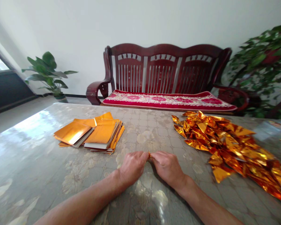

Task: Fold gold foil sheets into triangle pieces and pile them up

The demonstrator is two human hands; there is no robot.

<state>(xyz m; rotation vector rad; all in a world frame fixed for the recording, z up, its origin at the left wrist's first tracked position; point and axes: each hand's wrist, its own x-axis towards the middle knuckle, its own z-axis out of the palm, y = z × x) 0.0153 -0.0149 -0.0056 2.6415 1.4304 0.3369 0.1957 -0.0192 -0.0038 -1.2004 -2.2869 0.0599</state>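
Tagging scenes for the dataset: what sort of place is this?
Probably a home living room: a dark-red carved wooden bench with a long red-and-white floral cushion, and a green broad-leafed potted plant against the white wall.

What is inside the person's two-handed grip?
A sliver of shiny orange foil shows between the left hand and the right hand. They cover whatever else they hold, so the piece's full shape cannot be seen.
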